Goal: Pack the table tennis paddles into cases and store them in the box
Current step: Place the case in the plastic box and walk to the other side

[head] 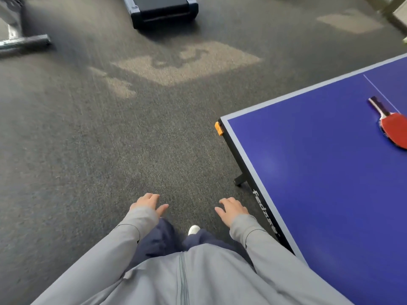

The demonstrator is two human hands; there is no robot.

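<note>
Red paddle (394, 128) on table (319, 172) — handle points up-left; both hands' grip slack, empty.

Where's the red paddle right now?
The red paddle lies flat on the blue table at the head view's right edge, handle pointing away, out beyond the empty right hand.

Grey carpet (88, 150) with pale sunlit patches. Blue table tennis table (319, 183), orange clip (218, 128) at its near-left corner. Metal frame (24, 41) at far left.
</note>
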